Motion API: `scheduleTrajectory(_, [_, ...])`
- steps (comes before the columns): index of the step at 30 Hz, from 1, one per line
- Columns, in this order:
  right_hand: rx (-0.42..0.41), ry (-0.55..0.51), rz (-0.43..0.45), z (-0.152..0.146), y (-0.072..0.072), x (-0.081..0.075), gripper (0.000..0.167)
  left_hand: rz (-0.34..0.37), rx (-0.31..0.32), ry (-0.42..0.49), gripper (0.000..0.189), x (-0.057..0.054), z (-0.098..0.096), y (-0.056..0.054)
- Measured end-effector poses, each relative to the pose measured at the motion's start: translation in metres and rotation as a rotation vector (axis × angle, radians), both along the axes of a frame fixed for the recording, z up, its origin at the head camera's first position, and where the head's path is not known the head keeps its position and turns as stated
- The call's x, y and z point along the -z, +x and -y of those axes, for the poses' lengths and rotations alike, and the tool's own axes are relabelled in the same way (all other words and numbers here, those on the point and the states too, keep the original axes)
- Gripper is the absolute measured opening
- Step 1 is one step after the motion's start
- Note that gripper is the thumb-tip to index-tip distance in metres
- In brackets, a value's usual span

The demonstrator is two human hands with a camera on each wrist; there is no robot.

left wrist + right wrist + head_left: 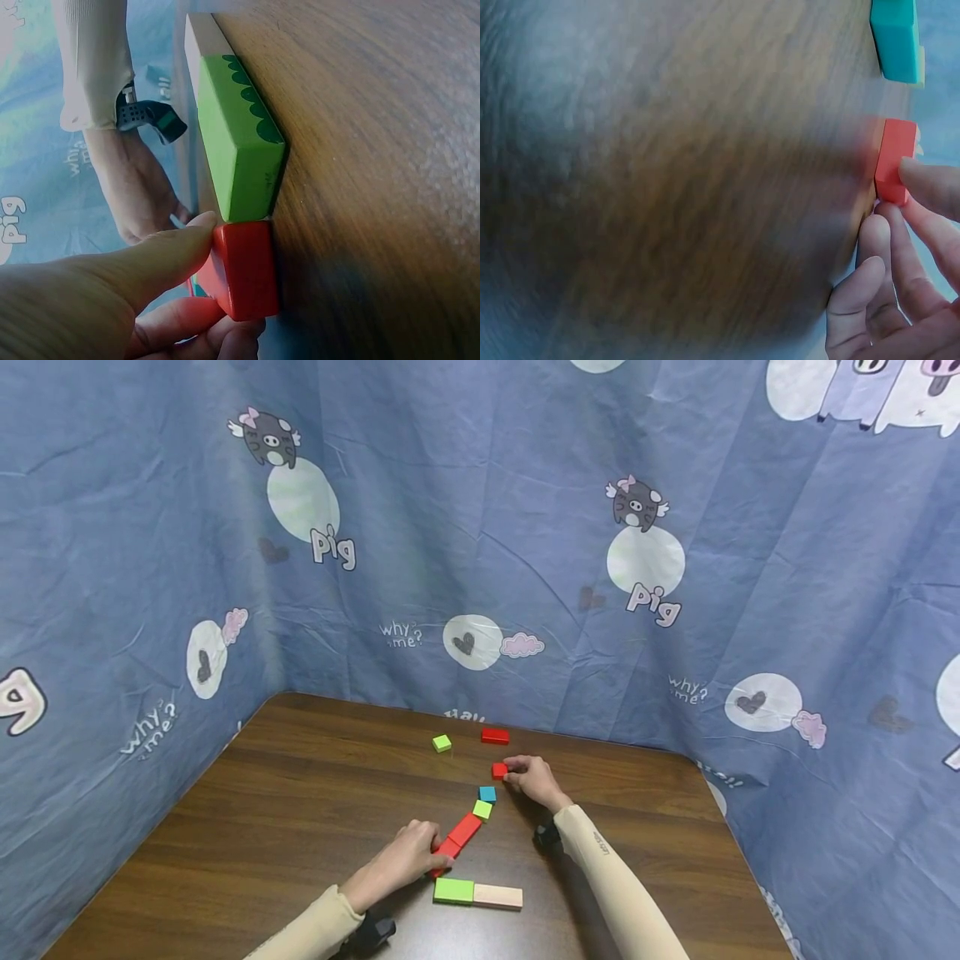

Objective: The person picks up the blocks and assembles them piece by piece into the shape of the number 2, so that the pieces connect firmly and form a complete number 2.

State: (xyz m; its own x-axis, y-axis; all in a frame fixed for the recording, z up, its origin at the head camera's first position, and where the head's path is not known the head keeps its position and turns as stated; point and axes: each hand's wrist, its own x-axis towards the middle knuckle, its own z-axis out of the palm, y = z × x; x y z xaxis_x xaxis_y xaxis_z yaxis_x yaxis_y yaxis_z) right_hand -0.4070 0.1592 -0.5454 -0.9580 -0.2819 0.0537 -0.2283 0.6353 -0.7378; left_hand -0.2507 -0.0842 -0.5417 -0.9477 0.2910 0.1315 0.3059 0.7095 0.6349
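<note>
My left hand [412, 850] grips the near red block [447, 848] between thumb and fingers, down on the table. That red block [253, 270] has a corner right at the green block [238, 161] in the left wrist view. From it a slanting row runs away: a second red block [466, 829], a light green cube [482, 811] and a blue cube [487, 794]. Beyond the blue cube, my right hand [536, 781] pinches a small red block [499, 771] at its right side. In the right wrist view, thumb and fingertips are on this red block [895, 159].
Nearest to me, the green block [453, 892] and a plain wooden block [498, 897] lie end to end. Toward the back lie a light green cube [442, 743] and a red block [495, 737]. A blue printed curtain [465, 527] hangs behind the wooden table [315, 802].
</note>
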Motion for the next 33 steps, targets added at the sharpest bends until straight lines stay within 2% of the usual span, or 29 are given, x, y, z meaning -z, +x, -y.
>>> scheduleTrajectory(8, [-0.02, 0.003, -0.033, 0.004, 0.002, -0.001, 0.027, 0.017, -0.003, 0.011, 0.032, -0.001, 0.0, -0.001])
scheduleTrajectory(21, [-0.07, -0.044, 0.001, 0.01, 0.004, -0.002, 0.027, 0.007, -0.005, -0.005, 0.031, 0.001, 0.0, -0.001])
scheduleTrajectory(33, [-0.105, -0.027, 0.01, 0.014, 0.003, -0.001, 0.027, 0.026, 0.001, -0.01, 0.031, 0.002, 0.0, -0.002])
